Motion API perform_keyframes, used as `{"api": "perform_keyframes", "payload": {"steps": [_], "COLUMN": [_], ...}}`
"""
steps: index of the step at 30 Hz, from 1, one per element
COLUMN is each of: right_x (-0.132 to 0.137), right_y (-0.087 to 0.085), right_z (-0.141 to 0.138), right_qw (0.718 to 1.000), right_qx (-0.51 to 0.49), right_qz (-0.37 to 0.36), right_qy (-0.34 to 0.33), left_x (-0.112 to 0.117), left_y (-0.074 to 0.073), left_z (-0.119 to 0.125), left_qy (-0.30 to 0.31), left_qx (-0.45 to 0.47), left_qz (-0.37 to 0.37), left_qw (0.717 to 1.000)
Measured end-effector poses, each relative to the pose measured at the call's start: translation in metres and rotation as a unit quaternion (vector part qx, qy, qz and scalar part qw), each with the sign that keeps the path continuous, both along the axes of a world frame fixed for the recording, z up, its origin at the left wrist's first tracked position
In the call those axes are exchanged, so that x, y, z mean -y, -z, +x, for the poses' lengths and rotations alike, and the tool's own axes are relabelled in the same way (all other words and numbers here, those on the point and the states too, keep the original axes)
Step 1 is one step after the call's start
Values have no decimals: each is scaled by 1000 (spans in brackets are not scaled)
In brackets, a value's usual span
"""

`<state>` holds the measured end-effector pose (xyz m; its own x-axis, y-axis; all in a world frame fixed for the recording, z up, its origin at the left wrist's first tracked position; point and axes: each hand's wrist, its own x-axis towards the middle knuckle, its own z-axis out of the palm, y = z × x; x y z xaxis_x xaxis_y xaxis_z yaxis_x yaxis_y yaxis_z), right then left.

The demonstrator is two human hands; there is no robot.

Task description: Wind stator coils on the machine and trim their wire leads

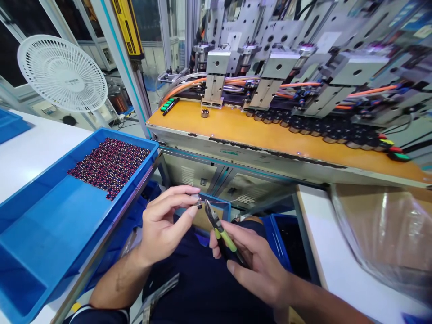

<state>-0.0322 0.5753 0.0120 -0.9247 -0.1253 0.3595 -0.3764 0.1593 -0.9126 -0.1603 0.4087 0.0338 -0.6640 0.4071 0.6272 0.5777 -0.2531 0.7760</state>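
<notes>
My left hand (pixel 170 220) pinches a small round metal part (pixel 198 201) between thumb and fingertips, low in front of my body. A thin reddish wire (pixel 219 202) runs off to the right from it. In my right hand (pixel 251 256) are cutting pliers (pixel 219 229) with green and black handles, fingers wrapped round them. Their jaws point up and left, close beside the part at the wire. Whether the jaws touch the wire I cannot tell. Under my hands, a blue bin (pixel 222 208) is partly hidden.
At the left, a long blue tray (pixel 60 211) holds many small dark parts. Ahead stands a machine with an orange-topped ledge (pixel 232 130), bearing a single round part (pixel 204 112), a marker (pixel 170 106) and a row of dark-topped parts (pixel 313 129). Clear plastic (pixel 381 234) covers cardboard at right.
</notes>
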Motion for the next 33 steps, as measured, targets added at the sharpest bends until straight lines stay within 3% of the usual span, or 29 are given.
{"api": "perform_keyframes", "payload": {"steps": [5,10,13,16,21,33], "right_x": [2,1,-3,-12,-24,-23], "right_y": [0,-5,-9,-8,-6,-20], "right_z": [0,-3,-2,4,19,34], "right_qw": [999,992,986,985,989,996], "right_qx": [14,114,148,163,138,69], "right_qz": [21,-11,-40,-15,9,44], "right_qy": [41,58,63,53,48,-25], "left_x": [-1,-1,1,2,1,4], "left_y": [0,1,3,7,12,21], "left_z": [1,-1,-5,-8,-8,-3], "left_qy": [6,13,10,20,71,24], "left_qx": [-3,-15,-64,-105,-66,-97], "left_qz": [-3,-8,-13,7,54,30], "left_qw": [1000,1000,998,994,994,995]}}
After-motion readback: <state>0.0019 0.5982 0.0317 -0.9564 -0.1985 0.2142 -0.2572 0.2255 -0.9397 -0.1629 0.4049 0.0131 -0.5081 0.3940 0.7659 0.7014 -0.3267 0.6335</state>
